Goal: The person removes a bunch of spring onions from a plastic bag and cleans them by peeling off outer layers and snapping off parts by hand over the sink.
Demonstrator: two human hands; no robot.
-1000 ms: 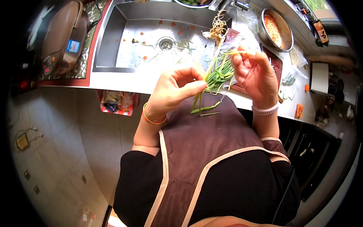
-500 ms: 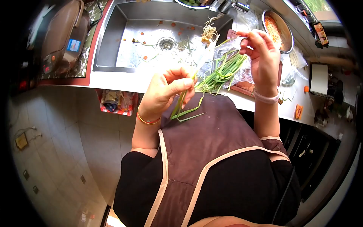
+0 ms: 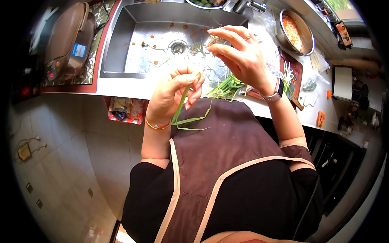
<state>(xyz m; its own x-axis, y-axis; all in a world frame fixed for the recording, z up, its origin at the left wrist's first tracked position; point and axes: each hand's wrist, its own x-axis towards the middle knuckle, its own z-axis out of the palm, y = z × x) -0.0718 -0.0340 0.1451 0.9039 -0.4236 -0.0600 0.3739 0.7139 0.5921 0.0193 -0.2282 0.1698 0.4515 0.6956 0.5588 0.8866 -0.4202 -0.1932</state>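
My left hand [image 3: 175, 91] is closed round a green onion [image 3: 181, 106], whose green leaves hang down in front of the apron. Over the sink's near right corner is my right hand [image 3: 243, 54], its fingers curved and apart beside the pale, stringy roots [image 3: 214, 40]. Whether those fingers touch the roots I cannot tell. A pile of green onions [image 3: 227, 87] lies at the counter's front edge, below my right hand. More stalks with white ends [image 3: 288, 79] rest on a reddish-brown board [image 3: 297, 69], partly behind my right wrist.
Orange bits and green scraps lie in the steel sink [image 3: 117, 48]. A metal bowl [image 3: 311, 45] of orange and pale food stands at the back right. A brown appliance [image 3: 67, 36] is on the left. Below the counter edge hangs a bag [image 3: 125, 110] of waste.
My right hand has moved left from above the pile to the roots, and its fingers have spread. My left hand has shifted slightly left with the green onion.
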